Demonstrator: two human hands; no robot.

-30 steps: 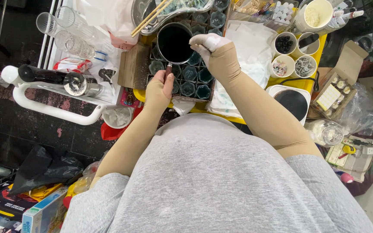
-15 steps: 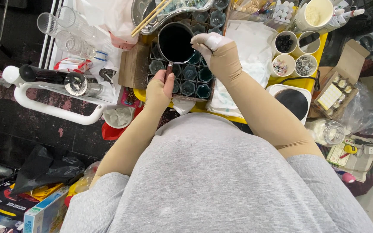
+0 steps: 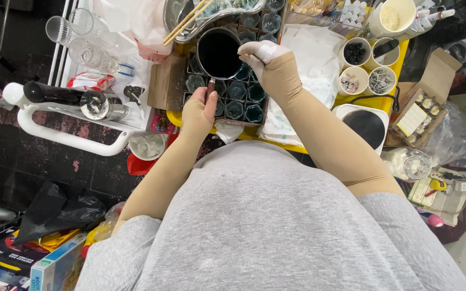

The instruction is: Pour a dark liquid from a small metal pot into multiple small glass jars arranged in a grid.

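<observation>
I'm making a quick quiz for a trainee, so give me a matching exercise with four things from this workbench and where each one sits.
Things:
1. dark pot
2. chopsticks
3. round black hotplate
4. clear glasses

Places:
A. far left on the white rack
B. held over the tray of small cups
C. resting across the metal bowl
D. right of the white cloth

Pairs: 1-B, 2-C, 3-D, 4-A

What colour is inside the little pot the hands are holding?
The little pot looks black inside, full of dark liquid. The head view shows it from above.
</observation>
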